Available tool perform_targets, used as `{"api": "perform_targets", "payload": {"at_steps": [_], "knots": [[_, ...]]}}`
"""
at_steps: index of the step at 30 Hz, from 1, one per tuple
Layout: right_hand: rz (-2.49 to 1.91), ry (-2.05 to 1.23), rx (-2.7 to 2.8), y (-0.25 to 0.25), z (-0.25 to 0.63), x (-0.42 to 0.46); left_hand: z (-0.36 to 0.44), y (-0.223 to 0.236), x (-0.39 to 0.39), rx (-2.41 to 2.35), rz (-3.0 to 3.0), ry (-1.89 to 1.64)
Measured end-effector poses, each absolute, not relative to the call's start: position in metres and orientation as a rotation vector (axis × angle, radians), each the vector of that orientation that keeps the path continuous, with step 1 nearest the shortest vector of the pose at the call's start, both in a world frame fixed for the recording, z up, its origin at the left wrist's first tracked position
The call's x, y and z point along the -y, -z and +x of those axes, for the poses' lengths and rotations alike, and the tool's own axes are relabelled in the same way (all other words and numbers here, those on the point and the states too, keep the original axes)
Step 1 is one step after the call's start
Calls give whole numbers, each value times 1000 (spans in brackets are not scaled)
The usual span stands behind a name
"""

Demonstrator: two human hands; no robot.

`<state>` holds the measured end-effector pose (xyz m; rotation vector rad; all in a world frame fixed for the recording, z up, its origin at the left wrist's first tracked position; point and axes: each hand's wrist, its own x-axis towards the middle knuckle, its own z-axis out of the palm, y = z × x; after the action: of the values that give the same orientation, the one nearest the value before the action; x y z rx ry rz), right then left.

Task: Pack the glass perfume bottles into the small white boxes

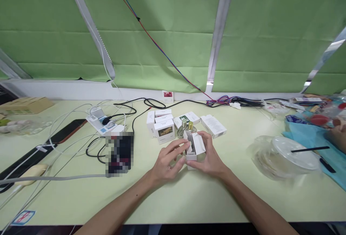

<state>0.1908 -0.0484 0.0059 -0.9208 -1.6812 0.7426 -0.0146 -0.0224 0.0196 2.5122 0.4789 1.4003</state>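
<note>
Both of my hands hold a small white carton (195, 145) with its top flaps open, just above the pale green table (189, 191). My left hand (169, 161) pinches the carton's left side, fingers curled. My right hand (209, 155) wraps round its right side and bottom. Just behind the carton stand two small glass bottles (186, 128), one with a gold cap. Several more white cartons (163, 127) lie beyond them, and another white carton (213, 125) lies to the right.
A power strip (101, 121) with tangled white and black cables sits at the left, beside a pixelated dark object (119, 154) and a phone (67, 130). A clear plastic lidded bowl (286, 154) and blue sheet (313, 137) lie right. Green blinds (162, 29) back the table.
</note>
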Motion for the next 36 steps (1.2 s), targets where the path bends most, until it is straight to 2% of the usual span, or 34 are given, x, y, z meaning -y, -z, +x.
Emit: {"api": "perform_targets", "payload": {"at_steps": [20, 36], "knots": [[-871, -828, 1736, -14, 188, 50, -22, -27, 13, -567, 2396, -1030], [-873, -851, 1737, -17, 189, 51, -21, -21, 13, -548, 2493, -1062]]}}
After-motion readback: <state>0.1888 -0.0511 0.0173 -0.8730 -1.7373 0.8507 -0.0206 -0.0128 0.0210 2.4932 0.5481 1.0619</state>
